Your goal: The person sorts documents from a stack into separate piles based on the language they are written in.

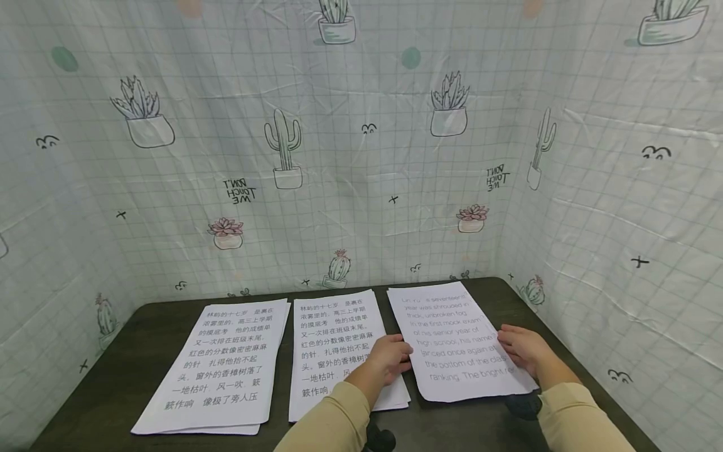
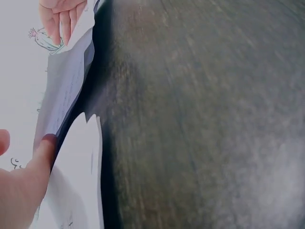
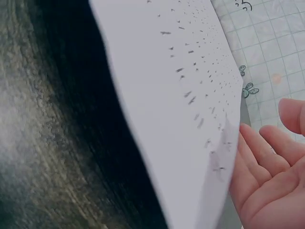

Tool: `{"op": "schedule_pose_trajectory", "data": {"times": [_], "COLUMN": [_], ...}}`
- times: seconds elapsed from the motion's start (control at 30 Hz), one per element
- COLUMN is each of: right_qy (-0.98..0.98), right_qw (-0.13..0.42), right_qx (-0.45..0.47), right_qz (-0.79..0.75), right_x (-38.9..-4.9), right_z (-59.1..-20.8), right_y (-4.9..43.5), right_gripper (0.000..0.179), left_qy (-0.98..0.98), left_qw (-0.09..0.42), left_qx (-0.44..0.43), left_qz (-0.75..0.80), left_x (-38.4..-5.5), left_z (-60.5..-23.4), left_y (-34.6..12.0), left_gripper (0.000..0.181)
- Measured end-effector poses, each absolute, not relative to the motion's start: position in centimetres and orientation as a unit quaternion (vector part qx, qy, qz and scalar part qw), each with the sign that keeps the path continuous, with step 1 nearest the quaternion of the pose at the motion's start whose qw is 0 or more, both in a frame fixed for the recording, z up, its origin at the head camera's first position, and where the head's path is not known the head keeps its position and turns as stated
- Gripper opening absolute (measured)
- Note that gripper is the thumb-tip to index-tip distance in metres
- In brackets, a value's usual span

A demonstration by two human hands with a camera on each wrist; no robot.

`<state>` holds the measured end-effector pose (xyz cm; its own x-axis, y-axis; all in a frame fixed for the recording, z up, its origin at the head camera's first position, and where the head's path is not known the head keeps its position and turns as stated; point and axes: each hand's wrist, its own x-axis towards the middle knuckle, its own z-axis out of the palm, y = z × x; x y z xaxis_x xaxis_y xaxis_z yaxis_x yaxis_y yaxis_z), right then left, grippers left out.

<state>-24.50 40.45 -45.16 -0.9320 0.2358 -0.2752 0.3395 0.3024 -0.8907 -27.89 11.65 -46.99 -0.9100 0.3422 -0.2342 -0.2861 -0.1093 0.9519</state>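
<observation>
A small stack of paper with large English print [image 1: 452,351] is between the two hands at the right of the table. My left hand [image 1: 390,359] is at its left edge, over the right side of the middle stack of Chinese-printed sheets [image 1: 330,333]. In the left wrist view the thumb [image 2: 45,150] touches the paper's edge. My right hand [image 1: 525,351] is at the opposite edge. Its fingers lie fairly straight along the paper [image 3: 157,119] in the right wrist view, palm facing it. The near edge of the paper casts a dark shadow on the table.
A third stack of Chinese-printed sheets [image 1: 220,364] lies at the left of the dark table [image 1: 107,351]. A white cloth with cactus prints [image 1: 361,157] hangs around the back and sides. Dark rounded objects [image 1: 524,407] show by the wrists.
</observation>
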Motion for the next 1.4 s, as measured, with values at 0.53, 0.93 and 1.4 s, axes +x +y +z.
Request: {"op": "schedule_pose_trajectory", "data": {"times": [0.53,0.93,1.4], "right_qy": [0.804,0.797,0.801], "right_qw": [0.033,0.06,0.074], "right_qx": [0.148,0.105,0.068], "right_qz": [-0.575,-0.591,-0.59], "right_x": [-25.8,-27.9,-29.0], "right_z": [-43.7,-43.8,-44.2], "right_y": [37.7,33.4,29.4], "right_gripper": [0.066,0.066,0.06], "left_qy": [0.663,0.669,0.679], "left_qw": [0.236,0.21,0.19], "left_qx": [0.083,0.079,0.051], "left_qz": [0.705,0.708,0.708], "left_x": [-28.4,-30.0,-31.1], "left_z": [-45.1,-45.2,-45.0], "left_y": [8.1,4.1,-1.4], "left_gripper": [0.081,0.077,0.068]}}
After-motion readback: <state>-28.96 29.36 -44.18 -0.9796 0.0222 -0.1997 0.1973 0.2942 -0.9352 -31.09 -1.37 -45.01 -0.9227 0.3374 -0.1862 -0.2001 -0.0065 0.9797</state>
